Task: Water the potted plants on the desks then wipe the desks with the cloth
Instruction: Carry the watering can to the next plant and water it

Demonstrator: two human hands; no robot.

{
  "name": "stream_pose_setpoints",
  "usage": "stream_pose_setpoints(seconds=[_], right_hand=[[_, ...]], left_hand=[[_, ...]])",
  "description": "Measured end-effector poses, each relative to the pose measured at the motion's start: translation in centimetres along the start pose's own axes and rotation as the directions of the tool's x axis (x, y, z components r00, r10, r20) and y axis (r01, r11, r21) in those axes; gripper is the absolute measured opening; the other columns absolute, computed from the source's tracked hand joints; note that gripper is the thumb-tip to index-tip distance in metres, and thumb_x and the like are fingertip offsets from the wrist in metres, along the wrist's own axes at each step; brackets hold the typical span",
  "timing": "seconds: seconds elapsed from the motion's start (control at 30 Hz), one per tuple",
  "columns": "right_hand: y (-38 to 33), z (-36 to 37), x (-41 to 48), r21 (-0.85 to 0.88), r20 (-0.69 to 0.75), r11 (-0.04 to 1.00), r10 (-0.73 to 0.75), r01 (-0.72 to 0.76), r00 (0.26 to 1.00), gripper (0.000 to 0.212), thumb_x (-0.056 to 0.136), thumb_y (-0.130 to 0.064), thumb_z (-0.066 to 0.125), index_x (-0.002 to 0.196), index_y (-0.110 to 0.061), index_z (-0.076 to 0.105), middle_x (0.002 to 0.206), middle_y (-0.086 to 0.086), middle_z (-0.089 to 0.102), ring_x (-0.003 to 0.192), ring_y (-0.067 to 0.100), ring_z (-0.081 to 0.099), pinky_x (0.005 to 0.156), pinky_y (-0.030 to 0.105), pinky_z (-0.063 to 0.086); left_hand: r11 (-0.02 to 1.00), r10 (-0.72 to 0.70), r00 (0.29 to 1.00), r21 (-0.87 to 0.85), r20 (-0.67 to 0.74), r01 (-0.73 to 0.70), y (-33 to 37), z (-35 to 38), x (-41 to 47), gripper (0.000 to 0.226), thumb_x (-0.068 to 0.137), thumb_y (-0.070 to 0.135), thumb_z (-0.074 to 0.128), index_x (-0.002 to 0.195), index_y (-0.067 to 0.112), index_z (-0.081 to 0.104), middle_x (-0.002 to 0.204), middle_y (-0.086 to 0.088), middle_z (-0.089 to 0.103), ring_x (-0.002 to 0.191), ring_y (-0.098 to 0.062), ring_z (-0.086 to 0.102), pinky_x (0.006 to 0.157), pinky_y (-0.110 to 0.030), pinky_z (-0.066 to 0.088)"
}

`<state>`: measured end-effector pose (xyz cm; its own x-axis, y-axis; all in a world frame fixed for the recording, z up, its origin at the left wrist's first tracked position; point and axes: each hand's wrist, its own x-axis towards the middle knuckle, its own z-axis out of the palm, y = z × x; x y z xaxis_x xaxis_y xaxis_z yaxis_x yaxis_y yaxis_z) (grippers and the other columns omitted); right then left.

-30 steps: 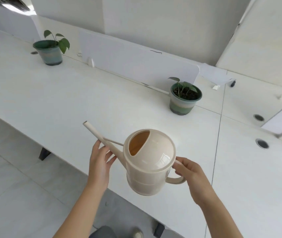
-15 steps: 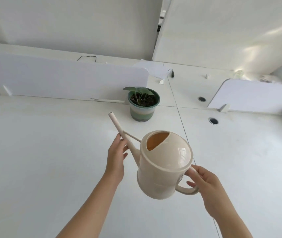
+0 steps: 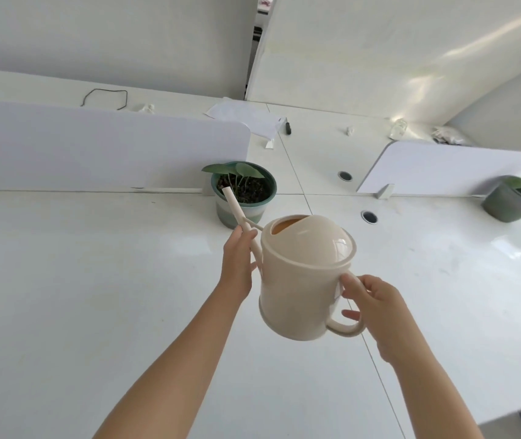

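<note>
I hold a cream plastic watering can (image 3: 303, 280) above the white desk (image 3: 78, 296). My right hand (image 3: 371, 307) grips its handle. My left hand (image 3: 238, 259) steadies the base of the long spout, fingers wrapped on it. The spout tip hangs over the soil of a green potted plant (image 3: 244, 193) standing by the left divider's end. The can tilts slightly toward that pot. No water stream is visible. A second potted plant (image 3: 514, 198) stands at the far right by another divider. No cloth is in view.
Two white divider panels (image 3: 94, 147) (image 3: 449, 167) stand along the desk's back. Cable holes (image 3: 369, 216) sit between them. Behind lie papers (image 3: 246, 117), a pen, a black cord (image 3: 105, 96) and small bits. The desk's front edge shows at lower right.
The view has swung right and closer to the middle pot. The can moved forward, and its spout tip now sits over the pot's soil. A right-hand pot came into view.
</note>
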<state>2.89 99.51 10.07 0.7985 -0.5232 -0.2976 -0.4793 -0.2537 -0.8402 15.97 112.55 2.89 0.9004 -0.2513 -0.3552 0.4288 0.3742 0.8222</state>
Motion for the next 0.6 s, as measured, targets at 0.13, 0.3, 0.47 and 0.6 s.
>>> stream_pose_setpoints(seconds=[0.13, 0.3, 0.47, 0.6], right_hand=[[-1.8, 0.6, 1.1, -0.094, -0.024, 0.995, -0.037, 0.034, 0.999, 0.045, 0.089, -0.027, 0.051, 0.089, 0.019, 0.051, 0.076, 0.011, 0.046, 0.068, 0.021, 0.048, 0.086, 0.063, 0.045], [-2.9, 0.8, 2.3, -0.186, -0.038, 0.979, -0.091, 0.082, 0.995, 0.049, 0.089, -0.029, 0.05, 0.09, 0.02, 0.049, 0.081, 0.013, 0.045, 0.067, 0.028, 0.051, 0.074, 0.05, 0.049], [-3.1, 0.5, 2.9, -0.267, -0.081, 0.958, -0.129, 0.104, 0.988, 0.053, 0.088, -0.036, 0.051, 0.087, 0.016, 0.05, 0.09, 0.024, 0.056, 0.084, 0.046, 0.057, 0.082, 0.052, 0.049], [-3.2, 0.1, 3.2, -0.286, -0.11, 0.955, -0.117, 0.082, 0.987, 0.053, 0.087, -0.038, 0.051, 0.086, 0.015, 0.05, 0.099, 0.025, 0.058, 0.09, 0.045, 0.057, 0.084, 0.049, 0.047]], left_hand=[[0.999, -0.036, 0.999, -0.038, -0.032, 0.034, 0.8, 0.5, 1.6, 0.01, 0.085, 0.012, 0.046, 0.08, 0.016, 0.053, 0.086, -0.001, 0.049, 0.085, -0.019, 0.047, 0.066, -0.03, 0.042], [0.997, -0.061, 0.997, -0.056, -0.046, 0.058, 1.2, 0.8, 2.4, 0.006, 0.084, 0.012, 0.047, 0.086, 0.015, 0.052, 0.085, 0.001, 0.049, 0.083, -0.017, 0.047, 0.066, -0.03, 0.042], [0.994, -0.099, 0.994, -0.053, -0.035, 0.097, 0.5, 0.9, 3.2, 0.01, 0.084, 0.016, 0.048, 0.091, 0.015, 0.055, 0.091, -0.001, 0.048, 0.086, -0.019, 0.048, 0.069, -0.033, 0.042], [0.99, -0.13, 0.991, -0.055, -0.023, 0.129, -0.1, 1.3, 3.4, 0.012, 0.084, 0.017, 0.049, 0.093, 0.016, 0.056, 0.09, 0.001, 0.049, 0.085, -0.018, 0.049, 0.073, -0.034, 0.042]])
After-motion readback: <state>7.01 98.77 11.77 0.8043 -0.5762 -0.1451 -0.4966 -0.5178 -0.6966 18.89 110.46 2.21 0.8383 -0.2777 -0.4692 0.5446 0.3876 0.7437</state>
